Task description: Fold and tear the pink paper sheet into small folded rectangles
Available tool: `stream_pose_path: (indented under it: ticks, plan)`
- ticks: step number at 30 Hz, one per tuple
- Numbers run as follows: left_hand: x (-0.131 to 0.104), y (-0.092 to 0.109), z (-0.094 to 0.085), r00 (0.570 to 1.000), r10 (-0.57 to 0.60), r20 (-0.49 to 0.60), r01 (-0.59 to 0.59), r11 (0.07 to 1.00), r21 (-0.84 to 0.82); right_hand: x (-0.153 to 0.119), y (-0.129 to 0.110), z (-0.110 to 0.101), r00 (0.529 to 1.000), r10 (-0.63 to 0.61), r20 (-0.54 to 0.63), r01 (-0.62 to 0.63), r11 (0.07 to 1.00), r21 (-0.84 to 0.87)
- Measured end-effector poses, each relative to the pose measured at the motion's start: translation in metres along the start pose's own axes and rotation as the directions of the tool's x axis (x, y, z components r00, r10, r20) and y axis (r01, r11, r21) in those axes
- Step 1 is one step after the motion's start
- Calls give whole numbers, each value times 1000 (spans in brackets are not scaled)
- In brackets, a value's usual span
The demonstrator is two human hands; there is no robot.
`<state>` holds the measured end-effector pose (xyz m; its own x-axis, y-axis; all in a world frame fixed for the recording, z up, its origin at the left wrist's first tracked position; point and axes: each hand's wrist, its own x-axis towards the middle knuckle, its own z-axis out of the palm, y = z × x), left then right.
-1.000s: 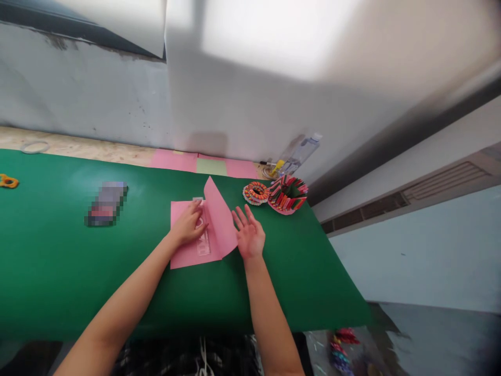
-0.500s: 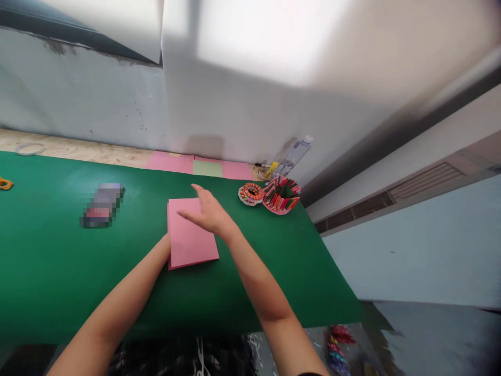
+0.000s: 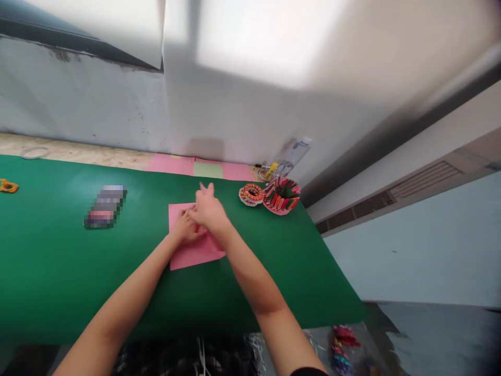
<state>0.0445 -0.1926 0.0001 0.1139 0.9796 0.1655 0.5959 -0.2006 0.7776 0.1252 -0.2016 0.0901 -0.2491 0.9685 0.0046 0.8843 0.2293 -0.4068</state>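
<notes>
A pink sheet of paper (image 3: 195,255) lies on the green tabletop in front of me, its right side slightly raised and its upper part covered by my hands. My left hand (image 3: 187,227) rests on the paper with its fingers spread toward the upper right. Just right of it, touching or nearly touching its fingertips, my right hand (image 3: 210,210) is closed at the paper's upper right part. A small pinkish tip shows above the right hand's knuckles; whether it is a paper corner or a finger is unclear.
A phone-like blurred object (image 3: 105,206) lies left on the green tabletop (image 3: 50,261). To the right are a ring of folded paper (image 3: 251,194), a red folded-paper bowl (image 3: 282,196) and a clear bottle (image 3: 295,155). Orange-handled scissors (image 3: 8,186) sit at the far left.
My left hand has come from behind the paper onto its top. My right hand has closed from an open, spread pose and moved in beside it. The phone-like object stays put.
</notes>
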Motion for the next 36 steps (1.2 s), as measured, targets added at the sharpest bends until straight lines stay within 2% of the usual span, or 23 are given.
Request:
stream_pose_path:
  ticks: [2,3,6,9,12,15,18,21,25,36]
  plan:
    - [-11,-8,-1,991,74,113,-85,992,89,-7,30,-19,994,85,-74,-75,988,136]
    - [-15,-11,0,968,151,199,-189,964,187,-11,47,-28,986,116,-124,-92,978,185]
    - [-20,-15,2,916,203,346,-351,824,444,-20,101,-48,965,190,-181,-119,932,342]
    - [-18,-16,3,916,185,357,-357,783,509,-28,146,-51,957,272,-104,-206,885,418]
    - [-17,-16,4,917,202,345,-363,782,507,-36,173,-36,950,312,-10,-245,766,595]
    - [-18,-17,4,915,204,349,-368,777,510,-45,185,-14,954,290,75,-250,632,733]
    - [-18,-16,3,912,192,363,-368,775,514,-49,193,3,954,292,65,-223,550,805]
    - [-17,-16,2,908,189,373,-373,771,517,-48,201,12,933,355,54,-227,465,855]
    - [-16,-16,2,905,188,383,-378,767,518,-45,208,14,896,431,105,-274,354,894]
    - [-15,-15,3,906,161,392,-370,749,549,-44,211,17,925,381,21,-204,447,871]
